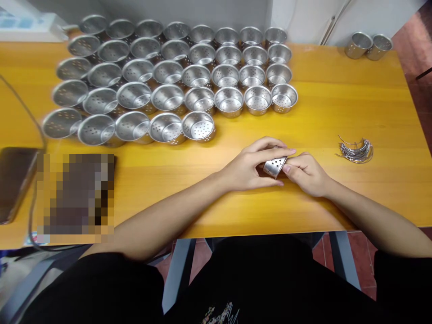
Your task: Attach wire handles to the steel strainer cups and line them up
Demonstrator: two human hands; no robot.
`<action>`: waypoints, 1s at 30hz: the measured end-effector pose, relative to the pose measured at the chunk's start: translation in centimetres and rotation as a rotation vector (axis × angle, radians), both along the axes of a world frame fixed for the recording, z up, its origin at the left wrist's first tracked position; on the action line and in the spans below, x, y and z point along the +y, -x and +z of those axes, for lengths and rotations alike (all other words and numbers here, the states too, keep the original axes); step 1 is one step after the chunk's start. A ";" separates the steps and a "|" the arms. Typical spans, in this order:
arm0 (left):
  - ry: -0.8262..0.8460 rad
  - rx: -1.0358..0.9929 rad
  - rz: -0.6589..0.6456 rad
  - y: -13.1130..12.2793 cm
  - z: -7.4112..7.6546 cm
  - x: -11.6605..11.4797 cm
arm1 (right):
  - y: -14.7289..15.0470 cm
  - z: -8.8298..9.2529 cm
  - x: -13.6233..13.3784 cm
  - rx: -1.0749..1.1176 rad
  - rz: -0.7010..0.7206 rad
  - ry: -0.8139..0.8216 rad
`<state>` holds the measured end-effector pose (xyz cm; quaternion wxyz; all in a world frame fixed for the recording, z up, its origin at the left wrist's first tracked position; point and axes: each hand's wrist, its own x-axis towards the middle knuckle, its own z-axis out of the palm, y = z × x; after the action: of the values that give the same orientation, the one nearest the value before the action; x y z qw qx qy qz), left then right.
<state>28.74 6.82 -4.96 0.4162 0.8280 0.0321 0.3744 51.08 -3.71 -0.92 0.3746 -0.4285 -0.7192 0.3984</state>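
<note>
A small metal cup with punched holes (275, 166) is between my hands, tilted on its side above the table. My left hand (251, 164) wraps round its base and side, thumb below and fingers over the top. On the rim, my right hand (308, 174) pinches with thumb and curled fingers; whether it also holds a wire is hidden. To the right lies a bundle of thin curved metal wires (357, 150). Behind my hands, several rows of like perforated cups (228, 100) stand upright, mouths up.
Two more perforated cups (358, 45) stand at the table's far right corner. A dark phone-like object (15, 180) and a pixelated dark item (79, 193) lie at left, with a cable (32, 211) between them. The wooden table's (337, 99) front edge runs before my body.
</note>
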 end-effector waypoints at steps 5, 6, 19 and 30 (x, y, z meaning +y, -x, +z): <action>0.007 0.010 0.007 0.0 0.1 0.0 | 0.1 -0.1 0.0 0.016 -0.008 -0.024; 0.007 0.010 0.008 0.0 0.1 0.0 | 0.1 -0.1 0.0 0.017 -0.014 -0.029; -0.018 -0.004 0.020 0.0 -0.1 0.0 | 0.3 0.2 -0.1 -0.033 -0.042 0.015; -0.044 -0.029 0.029 0.0 -0.3 0.0 | 0.0 0.6 -0.1 -0.011 -0.060 0.050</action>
<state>28.72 6.86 -5.21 0.3927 0.8309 0.0300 0.3930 51.04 -3.77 -0.31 0.3716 -0.4611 -0.6980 0.4027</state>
